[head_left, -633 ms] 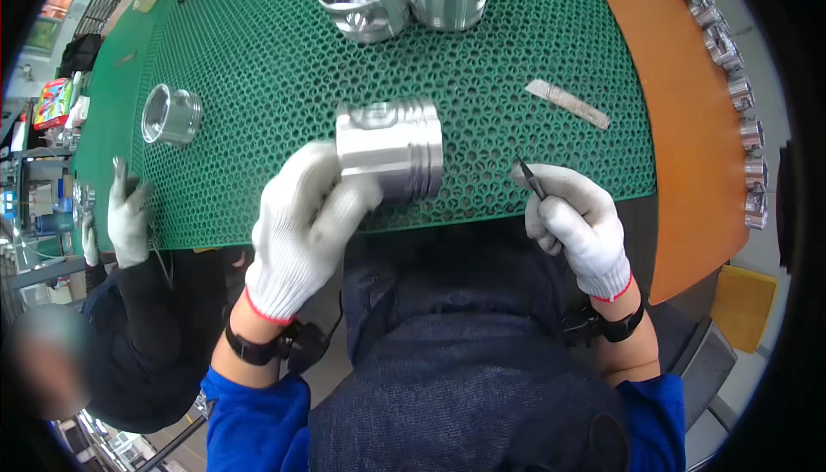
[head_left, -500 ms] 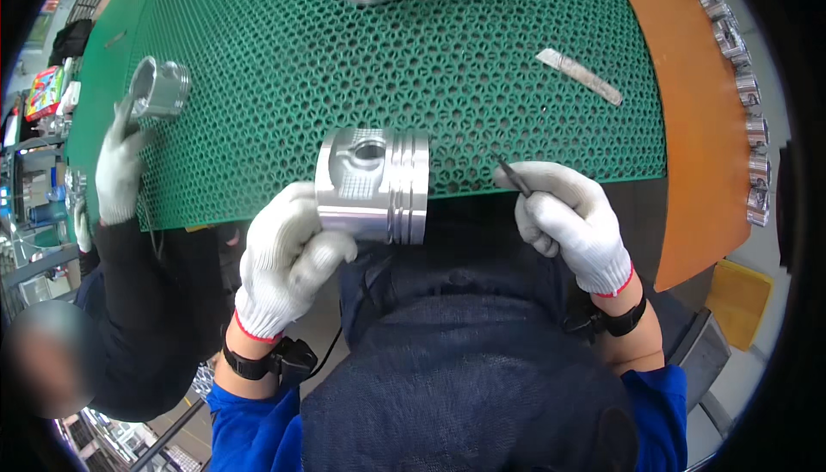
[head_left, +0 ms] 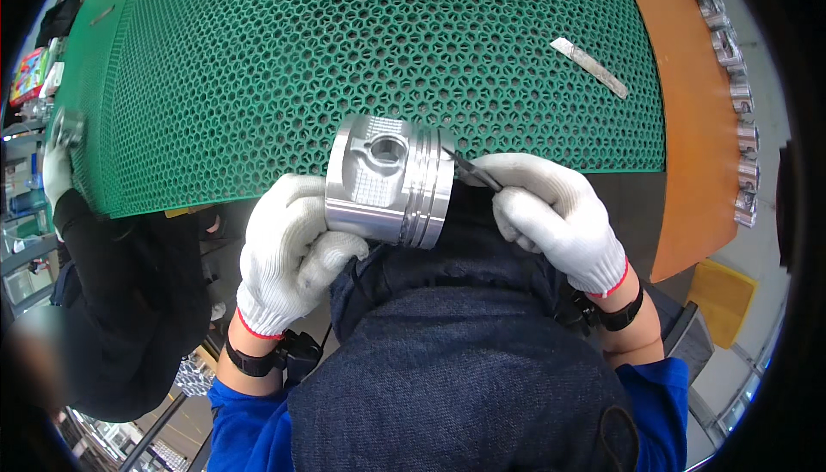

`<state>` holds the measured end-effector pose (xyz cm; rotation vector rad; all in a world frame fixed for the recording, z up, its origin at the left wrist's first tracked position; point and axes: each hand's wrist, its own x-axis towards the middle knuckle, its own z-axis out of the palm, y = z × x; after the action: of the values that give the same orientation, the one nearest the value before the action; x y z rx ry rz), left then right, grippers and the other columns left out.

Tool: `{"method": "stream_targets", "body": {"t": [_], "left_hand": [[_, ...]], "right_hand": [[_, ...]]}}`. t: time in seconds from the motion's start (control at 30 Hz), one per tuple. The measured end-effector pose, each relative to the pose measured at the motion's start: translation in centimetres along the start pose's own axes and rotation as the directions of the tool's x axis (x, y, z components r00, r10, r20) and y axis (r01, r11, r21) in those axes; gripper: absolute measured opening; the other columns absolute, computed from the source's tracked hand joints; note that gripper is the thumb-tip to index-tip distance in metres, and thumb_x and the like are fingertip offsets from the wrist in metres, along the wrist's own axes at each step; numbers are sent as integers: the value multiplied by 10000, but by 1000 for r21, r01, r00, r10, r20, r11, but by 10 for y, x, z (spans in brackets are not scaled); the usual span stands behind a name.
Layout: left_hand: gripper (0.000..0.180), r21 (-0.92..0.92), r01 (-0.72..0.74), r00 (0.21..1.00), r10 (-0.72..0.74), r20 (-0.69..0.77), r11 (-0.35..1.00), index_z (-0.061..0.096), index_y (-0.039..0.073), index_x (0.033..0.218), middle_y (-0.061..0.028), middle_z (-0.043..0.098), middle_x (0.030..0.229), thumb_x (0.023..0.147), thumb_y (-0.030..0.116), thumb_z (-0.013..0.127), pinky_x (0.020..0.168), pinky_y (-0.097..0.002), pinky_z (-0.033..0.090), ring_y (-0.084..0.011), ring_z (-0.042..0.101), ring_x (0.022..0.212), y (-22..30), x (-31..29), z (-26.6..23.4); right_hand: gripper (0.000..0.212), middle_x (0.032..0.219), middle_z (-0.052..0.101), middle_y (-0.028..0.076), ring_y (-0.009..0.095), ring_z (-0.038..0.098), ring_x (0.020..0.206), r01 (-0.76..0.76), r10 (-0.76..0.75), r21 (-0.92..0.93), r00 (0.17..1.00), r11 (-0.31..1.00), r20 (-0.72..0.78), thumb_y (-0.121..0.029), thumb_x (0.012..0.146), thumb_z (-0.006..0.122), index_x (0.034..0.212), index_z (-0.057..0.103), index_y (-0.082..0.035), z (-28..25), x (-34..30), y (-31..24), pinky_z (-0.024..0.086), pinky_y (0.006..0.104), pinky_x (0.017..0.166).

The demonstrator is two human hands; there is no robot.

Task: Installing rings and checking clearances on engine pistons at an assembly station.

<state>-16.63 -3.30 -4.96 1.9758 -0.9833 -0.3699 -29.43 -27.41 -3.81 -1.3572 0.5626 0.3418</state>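
The shiny, silver-grey metal piston point(head_left: 391, 181) was a short cylinder lying on its side, with a round pin hole in its flat-cast flank and 3 narrow ring grooves cut around its right end. The left hand point(head_left: 288, 252), in a white knitted glove with a red cuff, had its grip wrapped around the piston's lower left edge, fingers curled under it and pressed against the metal. The right hand point(head_left: 555, 214), gloved the same, had its grip pinched shut on a thin dark pointed tool point(head_left: 471, 171), whose tip touched the piston's grooved end. The piston sat between the 2 hands, held up in front of the near edge of the green honeycomb mat point(head_left: 258, 67) covering the bench, just above the person's dark blue apron point(head_left: 456, 369).

A flat grey metal strip point(head_left: 589, 66) lay on the mat, well apart.
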Motion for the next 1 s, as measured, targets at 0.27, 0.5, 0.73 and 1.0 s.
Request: {"method": "stream_targets", "body": {"t": [0.27,0.5,0.73,1.0], "left_hand": [[191,-85,194,980,-197,-25,977,678,-12,830,-92,634,769,851,175,645,624,-287,458,-149,584,671,17,35,-5],[316,-205,232,964,-253,-83,951,667,-58,936,-43,586,727,902,256,659,600,-267,427,-94,526,663,20,65,0],[367,-231,287,946,-313,-82,929,687,-40,992,-28,622,751,934,318,634,617,-248,437,-76,535,674,22,77,-1],[416,-323,332,934,-356,-17,887,660,-61,1033,-43,641,828,920,337,615,687,-255,450,-94,562,755,24,86,-5]], "right_hand": [[340,666,588,67,225,600,576,558,-775,-770,617,310,135,-83,799,705,1137,711,-127,-11,16,1,485,326,543],[374,643,562,30,210,564,540,473,-826,-876,530,98,194,-86,751,707,1119,722,-152,-21,21,-1,460,327,510],[433,616,518,-24,165,515,551,436,-802,-893,494,-106,337,-129,710,671,1137,714,-194,-24,20,4,428,307,500],[390,613,408,-47,126,458,547,284,-728,-904,536,-320,427,-195,731,602,1104,695,-258,-24,20,1,403,288,480]]}}
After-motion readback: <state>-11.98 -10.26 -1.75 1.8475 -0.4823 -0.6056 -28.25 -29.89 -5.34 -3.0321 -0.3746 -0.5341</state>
